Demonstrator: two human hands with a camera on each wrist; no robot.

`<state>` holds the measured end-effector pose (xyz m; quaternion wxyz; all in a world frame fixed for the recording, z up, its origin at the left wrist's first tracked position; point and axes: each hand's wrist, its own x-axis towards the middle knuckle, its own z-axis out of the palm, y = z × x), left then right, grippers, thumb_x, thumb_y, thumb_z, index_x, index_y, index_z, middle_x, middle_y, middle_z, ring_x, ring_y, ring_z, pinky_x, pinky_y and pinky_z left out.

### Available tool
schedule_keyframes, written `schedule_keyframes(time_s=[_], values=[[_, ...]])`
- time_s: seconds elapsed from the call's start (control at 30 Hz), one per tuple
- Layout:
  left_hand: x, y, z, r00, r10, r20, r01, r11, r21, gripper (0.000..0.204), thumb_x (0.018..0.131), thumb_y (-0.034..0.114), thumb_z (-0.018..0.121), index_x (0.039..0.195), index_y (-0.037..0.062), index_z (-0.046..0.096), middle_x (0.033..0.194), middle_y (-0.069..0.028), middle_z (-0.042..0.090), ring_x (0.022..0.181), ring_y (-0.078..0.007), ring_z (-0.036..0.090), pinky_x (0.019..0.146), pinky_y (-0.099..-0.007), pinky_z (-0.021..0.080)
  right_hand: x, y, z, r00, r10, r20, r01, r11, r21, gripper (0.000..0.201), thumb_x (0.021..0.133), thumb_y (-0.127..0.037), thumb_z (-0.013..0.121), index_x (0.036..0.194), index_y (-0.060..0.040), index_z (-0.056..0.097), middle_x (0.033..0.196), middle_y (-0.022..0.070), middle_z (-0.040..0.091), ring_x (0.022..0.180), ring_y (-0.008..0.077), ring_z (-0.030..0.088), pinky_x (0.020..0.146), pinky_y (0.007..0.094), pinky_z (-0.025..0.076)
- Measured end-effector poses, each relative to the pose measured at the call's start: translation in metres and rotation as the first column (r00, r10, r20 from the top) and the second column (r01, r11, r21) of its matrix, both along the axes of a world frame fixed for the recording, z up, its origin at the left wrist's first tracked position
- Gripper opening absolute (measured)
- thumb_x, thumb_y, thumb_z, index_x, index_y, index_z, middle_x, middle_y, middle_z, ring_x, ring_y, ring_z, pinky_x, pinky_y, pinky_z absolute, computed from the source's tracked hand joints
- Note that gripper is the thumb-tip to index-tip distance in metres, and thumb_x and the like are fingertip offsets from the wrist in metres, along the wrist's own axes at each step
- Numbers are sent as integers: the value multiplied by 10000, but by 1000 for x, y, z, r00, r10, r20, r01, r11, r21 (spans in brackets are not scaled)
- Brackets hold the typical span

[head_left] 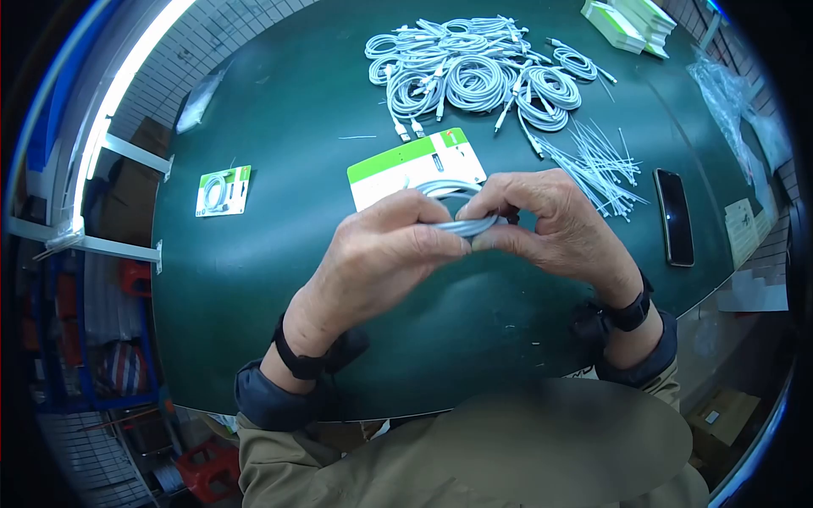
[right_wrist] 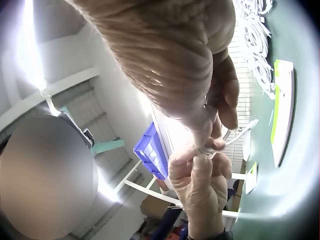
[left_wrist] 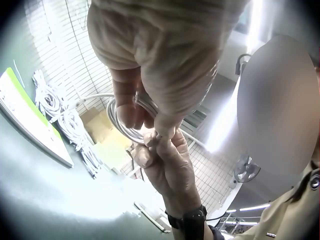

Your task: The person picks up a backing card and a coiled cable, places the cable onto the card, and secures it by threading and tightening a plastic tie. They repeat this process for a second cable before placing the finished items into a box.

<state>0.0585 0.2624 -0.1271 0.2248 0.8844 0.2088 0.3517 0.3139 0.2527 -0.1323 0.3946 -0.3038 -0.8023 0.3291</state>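
Observation:
A coiled white cable point(head_left: 447, 186) is held between both hands, above the near middle of the table. My left hand point(head_left: 373, 250) grips the left and near side of the coil, thumb and fingers around it. From the right, my right hand point(head_left: 555, 222) pinches the coil with thumb and forefinger, its fingertips meeting the left thumb. In the left wrist view the loops of the coil point(left_wrist: 116, 119) show beside the fingers. One cable end point(right_wrist: 242, 132) sticks out past the hands in the right wrist view. Just behind the coil lies a stack of green-and-white cards point(head_left: 398, 172), partly covered by the hands.
Several coiled cables point(head_left: 478, 83) are heaped at the back of the dark green table point(head_left: 279, 279). Loose white cable ties point(head_left: 600, 169) and a phone point(head_left: 674, 218) lie to the right. A carded cable point(head_left: 223, 192) is at left; green-and-white cards point(head_left: 628, 27) stand back right.

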Motion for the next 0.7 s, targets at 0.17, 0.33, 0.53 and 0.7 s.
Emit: schedule_keyframes(time_s=[0.17, 0.33, 0.53, 0.7], values=[[3, 23, -6, 970, 228, 84, -223, 973, -66, 349, 807, 23, 851, 1140, 44, 752, 1265, -192, 673, 1095, -255, 691, 877, -358, 585, 8, 7, -11, 960, -279, -19, 279, 955, 101, 265, 886, -76, 826, 1123, -33, 715, 911, 124, 758, 779, 219, 731, 703, 317, 574], [-3, 49, -43, 839, 454, -301, -456, 887, 65, 668, 786, 234, 908, 1362, 35, 636, 1429, -236, 578, 1306, -383, 575, 1069, -464, 508, 17, 16, -17, 940, -335, -62, 340, 924, 177, 216, 898, -70, 819, 1083, -33, 713, 914, 111, 758, 770, 212, 725, 679, 308, 569], [-8, 75, -68, 761, 404, -508, -436, 898, 60, 963, 742, 447, 933, 1480, -2, 507, 1457, -298, 544, 1408, -465, 480, 1199, -518, 383, 21, 23, -26, 931, -359, -65, 364, 897, 252, 205, 909, -79, 809, 1096, -43, 733, 936, 111, 763, 760, 203, 713, 666, 299, 563], [-15, 76, -67, 708, 410, -575, -371, 909, 190, 772, 891, 428, 821, 1494, 52, 517, 1517, -281, 534, 1413, -439, 510, 1188, -500, 413, 20, 27, -34, 917, -379, -126, 398, 888, 229, 206, 923, -76, 795, 1123, -51, 748, 937, 91, 763, 753, 178, 700, 677, 274, 565]])
